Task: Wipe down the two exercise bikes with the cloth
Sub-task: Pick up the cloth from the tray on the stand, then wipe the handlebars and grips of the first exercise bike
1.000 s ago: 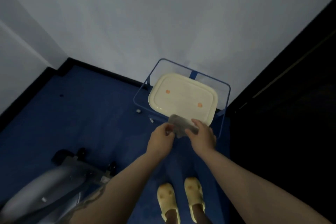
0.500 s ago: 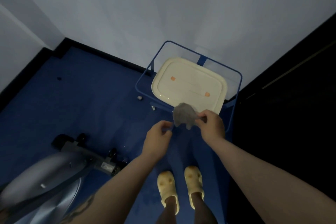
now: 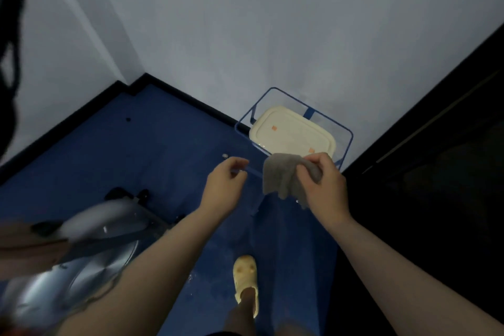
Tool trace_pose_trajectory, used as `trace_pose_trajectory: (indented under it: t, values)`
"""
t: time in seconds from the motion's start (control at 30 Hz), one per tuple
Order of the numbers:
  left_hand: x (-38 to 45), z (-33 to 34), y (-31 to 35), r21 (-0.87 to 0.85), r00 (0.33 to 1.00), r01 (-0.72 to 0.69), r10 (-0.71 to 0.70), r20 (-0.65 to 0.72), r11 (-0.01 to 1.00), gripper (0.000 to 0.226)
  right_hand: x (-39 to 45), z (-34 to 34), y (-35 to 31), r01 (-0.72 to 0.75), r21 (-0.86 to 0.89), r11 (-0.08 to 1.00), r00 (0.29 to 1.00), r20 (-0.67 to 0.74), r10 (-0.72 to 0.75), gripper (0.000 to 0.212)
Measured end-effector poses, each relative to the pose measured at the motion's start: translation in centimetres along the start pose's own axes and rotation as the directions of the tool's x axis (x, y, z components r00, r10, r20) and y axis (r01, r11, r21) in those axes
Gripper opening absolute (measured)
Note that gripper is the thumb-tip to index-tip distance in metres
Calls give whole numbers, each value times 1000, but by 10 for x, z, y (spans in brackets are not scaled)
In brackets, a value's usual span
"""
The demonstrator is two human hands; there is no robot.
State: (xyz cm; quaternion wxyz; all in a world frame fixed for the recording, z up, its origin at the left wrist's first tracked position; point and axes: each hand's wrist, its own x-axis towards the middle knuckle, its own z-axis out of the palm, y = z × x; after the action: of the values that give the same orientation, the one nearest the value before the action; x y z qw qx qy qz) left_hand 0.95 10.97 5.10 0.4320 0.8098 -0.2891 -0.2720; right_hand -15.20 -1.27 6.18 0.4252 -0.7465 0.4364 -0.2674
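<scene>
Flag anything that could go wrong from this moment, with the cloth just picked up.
1. Only the right hand grips the cloth, bunched and dangling; the left hand holds nothing, so it could slip out.
2. The bike sits low beside the left arm, blurred at the frame edge; turning toward it risks a bump.
3. The floor by the shoe shows glints, possibly wet.

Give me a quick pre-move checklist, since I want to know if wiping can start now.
1. Cloth in hand: ok, right hand grips it by one end.
2. Cloth spread for wiping: not ok, it hangs bunched.
3. Left hand free: ok, loosely curled, holding nothing.
4. Exercise bike within view: ok, lower left, blurred.
5. Cloth on bike: not ok, apart.
6. Second bike located: cannot tell.
</scene>
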Motion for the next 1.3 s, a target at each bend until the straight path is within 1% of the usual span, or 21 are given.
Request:
trace_pose_trajectory:
  t: [0.13, 0.3, 0.4, 0.53, 0.7, 0.8, 0.9, 1.03, 1.2, 1.3]
  values:
    - [-71, -22, -9, 21, 995, -15, 17, -99, 1000, 26, -51, 12, -26, 103, 113, 988, 995, 7, -104, 8]
    - [-190, -63, -49, -17, 963, 99, -100, -248, 995, 28, -137, 37, -59, 141, 240, 961, 979, 109, -171, 15]
    - [-256, -93, -71, -43, 922, 165, -170, -348, 985, 28, -193, 55, -78, 151, 277, 949, 958, 196, -209, 17]
    - [-335, -135, -95, -156, 841, 214, -263, -473, 964, 27, -267, 83, -110, 193, 270, 943, 886, 364, -286, 16]
    - [-431, -184, -128, -257, 747, 199, -316, -585, 946, 26, -363, 113, -150, 269, 324, 907, 784, 474, -402, 14]
    - [-497, -215, -151, -291, 717, 180, -328, -616, 940, 28, -430, 132, -170, 283, 353, 892, 743, 507, -437, 13]
    - [-567, -250, -181, -263, 682, 160, -299, -667, 952, 26, -506, 154, -186, 298, 380, 876, 718, 516, -468, 13]
    - [-661, -299, -219, -266, 686, 137, -286, -669, 954, 23, -618, 185, -200, 297, 413, 861, 716, 501, -487, 13]
    - [-780, -352, -256, -257, 672, 186, -313, -671, 948, 19, -737, 217, -233, 264, 435, 861, 687, 542, -484, 13]
    - [-824, -384, -287, -279, 635, 215, -351, -688, 936, 17, -786, 238, -252, 244, 456, 856, 652, 576, -493, 13]
